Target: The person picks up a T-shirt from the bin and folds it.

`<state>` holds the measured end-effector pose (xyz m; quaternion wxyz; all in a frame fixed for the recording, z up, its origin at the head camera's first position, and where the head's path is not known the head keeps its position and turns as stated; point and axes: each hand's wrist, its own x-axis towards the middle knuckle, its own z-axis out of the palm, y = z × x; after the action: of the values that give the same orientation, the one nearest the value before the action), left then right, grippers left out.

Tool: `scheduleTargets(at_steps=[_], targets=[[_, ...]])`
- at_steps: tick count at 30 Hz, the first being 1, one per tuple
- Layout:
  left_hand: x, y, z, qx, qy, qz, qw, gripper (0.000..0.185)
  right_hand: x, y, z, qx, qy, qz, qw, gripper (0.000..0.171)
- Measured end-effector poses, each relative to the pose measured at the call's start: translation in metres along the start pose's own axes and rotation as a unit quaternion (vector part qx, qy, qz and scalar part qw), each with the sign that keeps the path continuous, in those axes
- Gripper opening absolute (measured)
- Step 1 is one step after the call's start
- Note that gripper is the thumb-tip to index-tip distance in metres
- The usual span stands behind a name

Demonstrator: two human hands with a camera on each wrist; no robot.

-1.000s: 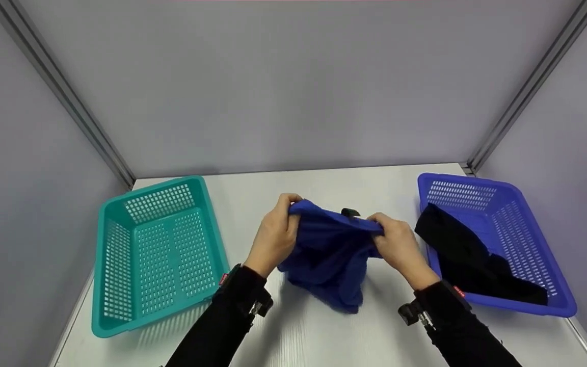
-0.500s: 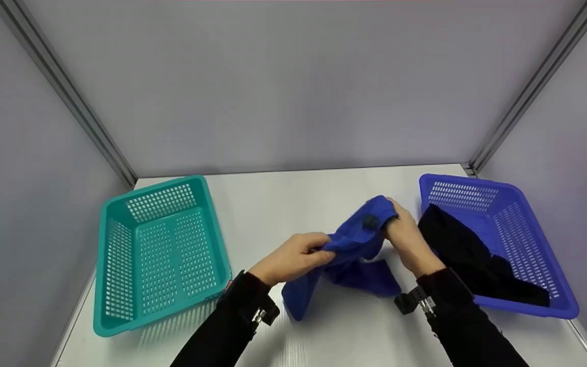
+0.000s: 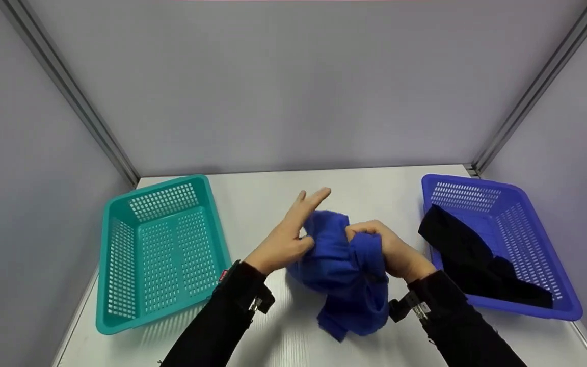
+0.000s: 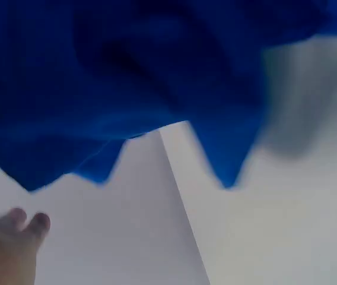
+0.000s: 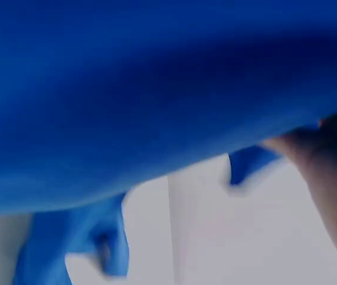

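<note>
I am holding a blue cloth (image 3: 344, 265) in the lower middle of the head view, bunched between both my hands above the white table (image 3: 273, 199). My right hand (image 3: 393, 252), just right of centre, is gripping it: my fingers are curling tightly round a gathered fold at the top of the bundle, and the rest of the fabric is draping down over my wrist toward the bottom of the frame. My left hand (image 3: 286, 237), just left of centre, is touching the cloth's left side with its palm and thumb, while my index and middle fingers (image 3: 314, 200) are pointing straight out toward the upper right, gripping nothing. In the left wrist view the cloth (image 4: 127, 83) is filling the top half, blurred, with fingertips (image 4: 29, 222) showing at the lower left. In the right wrist view the cloth (image 5: 156, 95) is covering almost everything.

A teal basket (image 3: 120, 265) is sitting at the left of the table. A blue basket (image 3: 558, 265) is sitting at the right, with a black garment (image 3: 472, 260) lying in it and hanging over its near rim.
</note>
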<state>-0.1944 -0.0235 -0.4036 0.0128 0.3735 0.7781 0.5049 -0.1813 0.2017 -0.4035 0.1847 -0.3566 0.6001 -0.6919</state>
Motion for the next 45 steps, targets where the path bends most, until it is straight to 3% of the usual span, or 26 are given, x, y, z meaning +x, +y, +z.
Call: scheduleTargets(at_steps=[1,3,5,7,9,11,14,16,20,22,24,27,29,32,34,36,38,40,43,45], targets=[[-0.002,0.003,-0.002,-0.040,-0.046,-0.015,0.9980,0.085,0.000,0.000,0.001,-0.015,-0.007,-0.009,1.000,0.018],[-0.007,0.005,-0.004,-0.099,-0.118,-0.070,0.9856,0.079,0.000,0.000,0.001,-0.035,-0.012,-0.020,0.999,0.018],[-0.011,-0.006,-0.001,-0.106,-0.168,-0.100,0.9750,0.061,-0.002,-0.001,0.001,-0.049,-0.016,-0.025,0.998,0.018],[-0.015,-0.016,0.002,-0.074,-0.188,-0.115,0.9727,0.040,-0.005,-0.002,-0.002,-0.061,-0.016,-0.023,0.998,0.019],[-0.016,-0.025,0.003,-0.024,-0.181,-0.114,0.9766,0.024,-0.009,-0.002,-0.007,-0.066,-0.006,-0.016,0.998,0.020],[-0.016,-0.031,0.001,0.024,-0.147,-0.111,0.9827,0.012,-0.014,-0.002,-0.013,-0.057,0.023,0.004,0.998,0.020],[-0.014,-0.036,-0.006,0.072,-0.055,-0.133,0.9870,0.007,-0.022,0.000,-0.024,-0.060,0.094,0.045,0.993,0.020],[-0.013,-0.037,-0.011,0.081,0.014,-0.151,0.9852,0.007,-0.024,0.003,-0.029,-0.096,0.143,0.077,0.982,0.017],[-0.009,-0.034,-0.010,-0.001,0.103,-0.188,0.9769,0.009,-0.025,0.007,-0.032,-0.194,0.204,0.101,0.954,0.007],[-0.008,-0.030,-0.007,-0.077,0.117,-0.183,0.9731,0.014,-0.024,0.007,-0.031,-0.193,0.217,0.079,0.954,0.012],[-0.008,-0.026,-0.002,-0.168,0.107,-0.156,0.9675,0.023,-0.024,0.004,-0.030,-0.148,0.225,0.036,0.962,0.018],[-0.007,-0.024,0.007,-0.247,0.042,-0.112,0.9615,0.049,-0.023,-0.004,-0.027,-0.042,0.222,-0.032,0.974,0.024],[-0.008,-0.027,0.017,-0.241,-0.015,-0.108,0.9645,0.072,-0.022,-0.009,-0.025,0.016,0.216,-0.066,0.974,0.025],[-0.013,-0.036,0.036,-0.128,-0.069,-0.140,0.9795,0.089,-0.019,-0.018,-0.019,0.074,0.199,-0.097,0.972,0.028],[-0.018,-0.043,0.048,-0.056,-0.084,-0.161,0.9817,0.086,-0.017,-0.024,-0.016,0.097,0.185,-0.115,0.971,0.029],[-0.023,-0.050,0.058,-0.017,-0.094,-0.173,0.9803,0.075,-0.015,-0.030,-0.013,0.112,0.169,-0.135,0.970,0.030],[-0.028,-0.058,0.064,0.005,-0.095,-0.157,0.9830,0.056,-0.015,-0.036,-0.011,0.118,0.158,-0.150,0.969,0.033],[-0.033,-0.061,0.065,-0.004,-0.092,-0.141,0.9857,0.040,-0.016,-0.041,-0.011,0.118,0.153,-0.160,0.968,0.036],[-0.037,-0.061,0.059,-0.032,-0.070,-0.108,0.9912,0.035,-0.018,-0.047,-0.014,0.124,0.165,-0.166,0.964,0.039],[-0.039,-0.053,0.051,-0.073,-0.050,-0.109,0.9902,0.026,-0.021,-0.048,-0.017,0.123,0.179,-0.167,0.962,0.039]])
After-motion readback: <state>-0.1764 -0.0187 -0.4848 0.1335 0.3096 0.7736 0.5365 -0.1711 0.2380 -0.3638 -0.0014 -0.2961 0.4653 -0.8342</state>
